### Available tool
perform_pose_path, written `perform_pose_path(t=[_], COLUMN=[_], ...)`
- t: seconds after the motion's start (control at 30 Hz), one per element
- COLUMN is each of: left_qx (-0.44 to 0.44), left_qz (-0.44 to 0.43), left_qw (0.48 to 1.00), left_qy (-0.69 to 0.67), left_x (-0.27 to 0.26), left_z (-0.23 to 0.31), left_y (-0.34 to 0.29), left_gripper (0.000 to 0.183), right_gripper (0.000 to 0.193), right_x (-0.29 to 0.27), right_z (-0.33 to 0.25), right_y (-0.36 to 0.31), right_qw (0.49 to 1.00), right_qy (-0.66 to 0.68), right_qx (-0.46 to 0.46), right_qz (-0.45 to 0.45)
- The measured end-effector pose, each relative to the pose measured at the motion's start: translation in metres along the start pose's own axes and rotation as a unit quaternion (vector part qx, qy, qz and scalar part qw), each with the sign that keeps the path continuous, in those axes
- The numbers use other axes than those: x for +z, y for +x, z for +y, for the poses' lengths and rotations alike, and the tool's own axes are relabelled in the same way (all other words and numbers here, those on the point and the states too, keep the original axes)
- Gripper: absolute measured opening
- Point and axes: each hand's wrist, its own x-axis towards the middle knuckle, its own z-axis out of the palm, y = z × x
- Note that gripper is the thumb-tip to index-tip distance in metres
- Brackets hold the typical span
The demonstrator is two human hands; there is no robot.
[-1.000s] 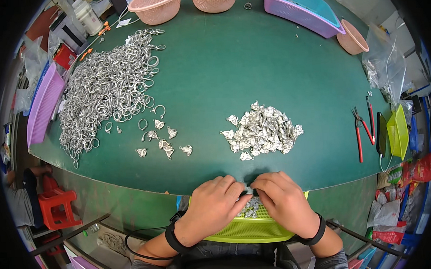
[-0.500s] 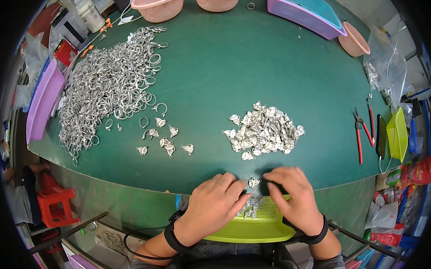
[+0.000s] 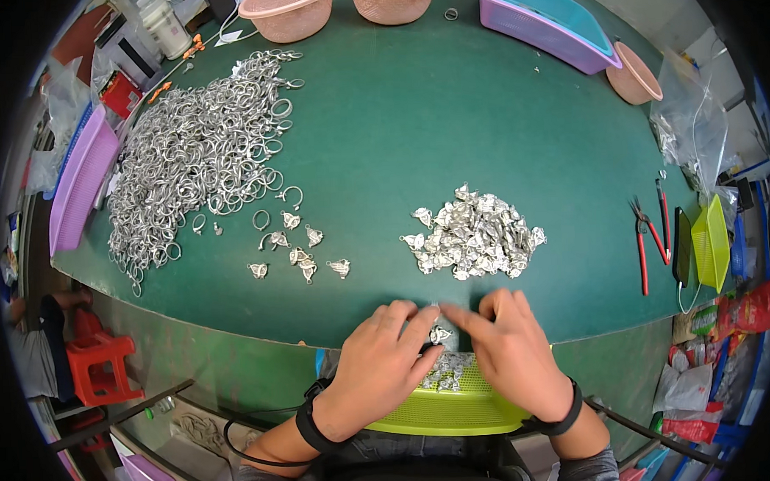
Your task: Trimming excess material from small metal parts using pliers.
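Note:
A small silver-coloured metal charm (image 3: pixel 440 333) is near the table's front edge, between my two hands. My left hand (image 3: pixel 381 359) is beside it, index finger and thumb apart around its left side. From the right, my right hand (image 3: pixel 518 355) reaches over with the index finger stretched out, its blurred tip close to my left index fingertip just above the charm. Firm contact cannot be made out. Below the edge a lime-green basket (image 3: pixel 446 416) holds several similar pieces (image 3: pixel 445 372). A heap of such charms (image 3: pixel 478 237) lies just beyond my hands.
A large pile of metal rings (image 3: pixel 195 145) covers the table's left, with several loose charms (image 3: pixel 301 259) nearby. Red-handled pliers (image 3: pixel 649 235) lie right. Pink baskets (image 3: pixel 288 15), a purple basket with a turquoise one inside (image 3: pixel 547 27) line the far edge. A red stool (image 3: pixel 101 365) stands left.
My right hand has moved left and its index finger now stretches toward my left fingertips. The charm has shifted slightly left and nearer to me, closer to my left hand.

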Motion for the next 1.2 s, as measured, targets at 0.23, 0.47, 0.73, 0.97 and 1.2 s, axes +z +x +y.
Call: perform_pose_path(t=[0.23,0.47,0.73,0.97,1.2], left_qx=[0.048,0.129,0.041,0.044,-0.001], left_qz=[-0.019,-0.080,0.000,-0.002,0.015], left_qw=[0.999,0.988,0.999,0.999,0.995], left_qy=[0.005,-0.029,-0.013,0.033,0.099], left_x=[0.005,0.005,0.002,0.008,-0.025], left_z=[-0.003,0.002,0.002,0.001,-0.024], left_y=[-0.001,-0.010,0.001,0.004,-0.001], left_gripper=[0.026,0.019,0.021,0.018,0.017], right_gripper=[0.045,0.044,0.039,0.038,0.044], right_x=[0.002,-0.004,-0.002,0.001,0.008], right_z=[0.013,0.012,0.011,0.006,0.003], right_y=[0.009,-0.004,-0.001,0.001,0.014], right_qw=[0.996,0.998,0.995,0.996,0.999], right_qy=[0.014,0.034,0.047,0.068,-0.027], right_qx=[0.043,0.025,0.031,0.006,-0.014], right_qz=[0.077,0.038,0.084,0.052,0.044])
